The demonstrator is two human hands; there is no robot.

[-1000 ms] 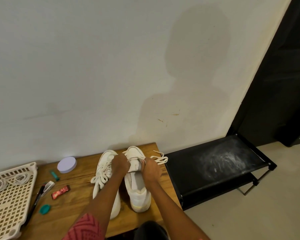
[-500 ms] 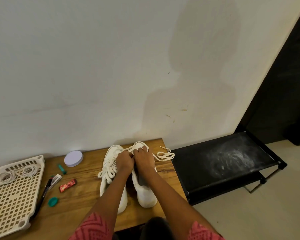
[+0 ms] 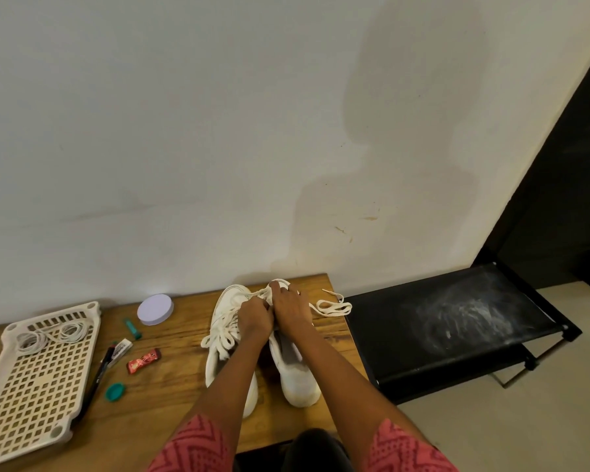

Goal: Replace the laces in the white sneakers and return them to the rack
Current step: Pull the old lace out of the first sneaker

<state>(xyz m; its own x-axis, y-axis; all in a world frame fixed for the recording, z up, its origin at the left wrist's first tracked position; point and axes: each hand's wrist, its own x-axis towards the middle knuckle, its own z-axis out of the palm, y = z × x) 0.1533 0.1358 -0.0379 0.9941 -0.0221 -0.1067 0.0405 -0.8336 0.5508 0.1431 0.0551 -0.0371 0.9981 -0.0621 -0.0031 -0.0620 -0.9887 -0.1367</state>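
Note:
Two white sneakers stand side by side on the wooden table (image 3: 171,376), toes toward the wall. The left sneaker (image 3: 223,352) has its lace threaded, with loops hanging over its side. My left hand (image 3: 254,318) and my right hand (image 3: 292,310) meet over the front of the right sneaker (image 3: 297,379); my left fingers curl on its white lace (image 3: 332,306), and my right hand presses down on the toe and lace. The lace's loose end trails right onto the table. What my fingertips hold is hidden. The black shoe rack (image 3: 450,321) stands to the right.
A perforated cream tray (image 3: 38,379) holding coiled old laces (image 3: 48,333) lies at the left. Between tray and sneakers are a round lilac lid (image 3: 154,309), a green tube (image 3: 132,328), a black pen (image 3: 97,376), a red wrapper (image 3: 143,360) and a teal cap (image 3: 115,391).
Both hands have moved forward from the tongue area toward the toe of the right sneaker and closed together. The camera view has shifted slightly.

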